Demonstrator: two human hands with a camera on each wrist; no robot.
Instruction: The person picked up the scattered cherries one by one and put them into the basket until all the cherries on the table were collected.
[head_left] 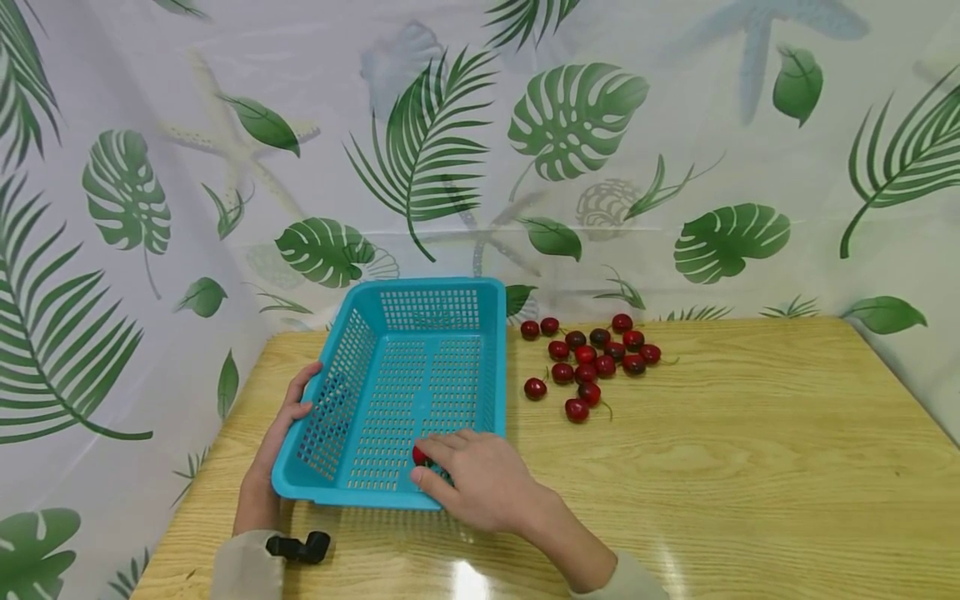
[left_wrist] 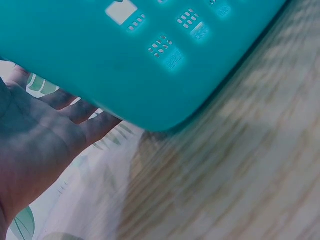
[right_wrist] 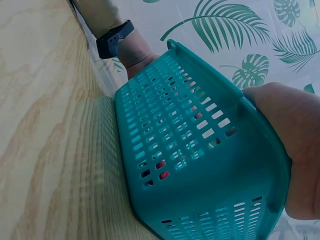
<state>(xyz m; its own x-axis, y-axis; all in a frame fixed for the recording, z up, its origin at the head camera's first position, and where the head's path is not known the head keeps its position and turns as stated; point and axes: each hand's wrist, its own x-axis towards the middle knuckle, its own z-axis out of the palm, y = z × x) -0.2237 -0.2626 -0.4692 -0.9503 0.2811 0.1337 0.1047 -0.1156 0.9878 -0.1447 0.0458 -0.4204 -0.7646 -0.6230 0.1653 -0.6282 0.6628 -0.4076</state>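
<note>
A blue plastic basket [head_left: 315,496] with slotted walls stands on the wooden table. Along its left side, my left hand [head_left: 273,437] rests fingertips against the rim; in the left wrist view its fingers [left_wrist: 102,125] look straight beside the outer wall. My right hand [head_left: 487,483] reaches over the near right corner, fingers inside. A red cherry [head_left: 420,456] shows by its fingertips, and a darker one is partly hidden below. Through the slots in the right wrist view, red cherries [right_wrist: 164,175] appear low in the basket, apart from the hand. More cherries [head_left: 585,372] lie loose right of the basket.
A black wrist mount [head_left: 300,547] sticks out from the left sleeve. Behind the wooden table [head_left: 735,467] hangs a white leaf-print sheet [head_left: 465,150], close to the basket's far edge. Some cherries have stems.
</note>
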